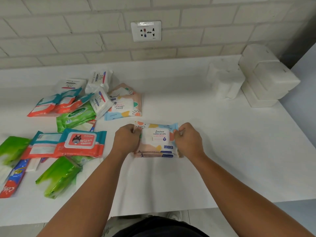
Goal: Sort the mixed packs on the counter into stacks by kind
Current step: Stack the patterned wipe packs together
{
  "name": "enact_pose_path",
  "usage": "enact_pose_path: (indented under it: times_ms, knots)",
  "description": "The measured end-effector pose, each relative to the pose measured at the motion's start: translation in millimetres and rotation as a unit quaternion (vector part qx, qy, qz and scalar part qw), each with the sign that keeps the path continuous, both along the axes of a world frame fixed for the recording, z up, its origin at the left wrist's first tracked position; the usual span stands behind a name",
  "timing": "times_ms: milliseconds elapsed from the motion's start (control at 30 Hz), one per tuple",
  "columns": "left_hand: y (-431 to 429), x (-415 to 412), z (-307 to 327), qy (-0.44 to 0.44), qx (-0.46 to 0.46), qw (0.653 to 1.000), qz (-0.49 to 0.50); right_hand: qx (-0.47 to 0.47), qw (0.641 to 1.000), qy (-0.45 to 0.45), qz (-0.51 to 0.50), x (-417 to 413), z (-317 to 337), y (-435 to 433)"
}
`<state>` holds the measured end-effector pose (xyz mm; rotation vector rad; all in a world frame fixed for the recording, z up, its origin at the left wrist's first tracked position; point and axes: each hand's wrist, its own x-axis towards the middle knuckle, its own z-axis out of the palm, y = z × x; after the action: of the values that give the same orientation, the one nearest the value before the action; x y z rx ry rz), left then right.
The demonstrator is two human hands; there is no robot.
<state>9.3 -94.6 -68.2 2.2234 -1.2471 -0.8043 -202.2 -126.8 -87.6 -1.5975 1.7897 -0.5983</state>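
Left hand [127, 140] at 9 o'clock of Stalove stack [156, 142], grip closed on its left edge, fingers curled over the top pack. Right hand [187, 140] at 3 o'clock, grip pinching the right edge. Stack flat on desk [222, 142], near centre; two packs at least, edges showing at 6 o'clock. Another Stalove pack [124, 103] at 11 o'clock, apart. Unsorted heap toward 9 o'clock: Wipes pack [82, 142], Sanicare pack [77, 116], Dove packs [100, 89], green packs [58, 177]. White dispenser [266, 77] at 2 o'clock, contents unclear.
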Motion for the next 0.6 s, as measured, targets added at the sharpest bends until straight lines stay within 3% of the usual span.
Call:
enact_pose_path:
  times_ms: [167,267,467,600]
  knots:
    - [-22,40,26,-0.074,-0.07,0.993,-0.051,-0.119,0.991,-0.019,-0.062,17,21,-20]
    - [-46,72,32,-0.115,-0.09,0.984,-0.101,-0.131,0.99,-0.037,-0.034,46,33,-36]
    - [-97,108,45,-0.229,-0.041,0.94,-0.249,0.014,0.995,0.025,0.1,119,39,-76]
    - [-126,123,44,-0.274,0.001,0.908,-0.317,0.09,0.987,0.053,0.126,157,34,-99]
